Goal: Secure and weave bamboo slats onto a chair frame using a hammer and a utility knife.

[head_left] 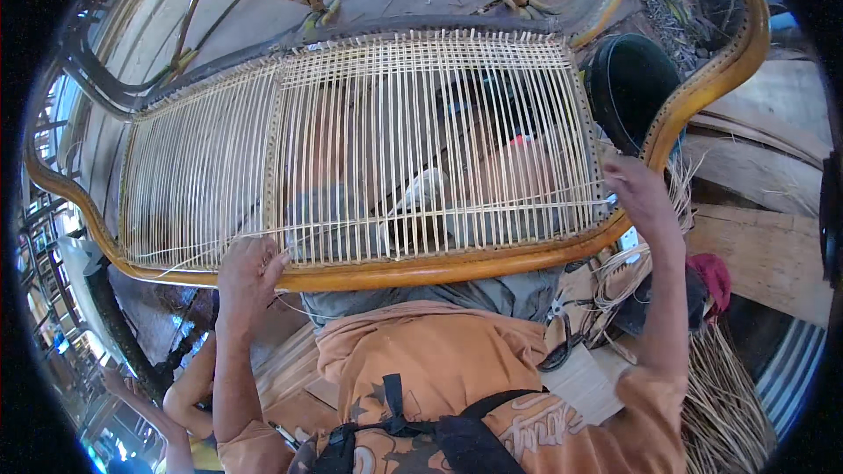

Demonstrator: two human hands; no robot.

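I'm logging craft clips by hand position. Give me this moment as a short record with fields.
setting: workshop, plank floor
work piece: rattan frame with a panel of cane strands, lying across the person's lap
left hand: on the frame's near rail, fingers at the strand ends
right hand: at the frame's right corner, against the rail
nearby: black bucket beyond the right corner; loose cane bundle at lower right
other people: an arm at lower left

One rattan frame (492,268), one black bucket (628,88), two hands (248,276)
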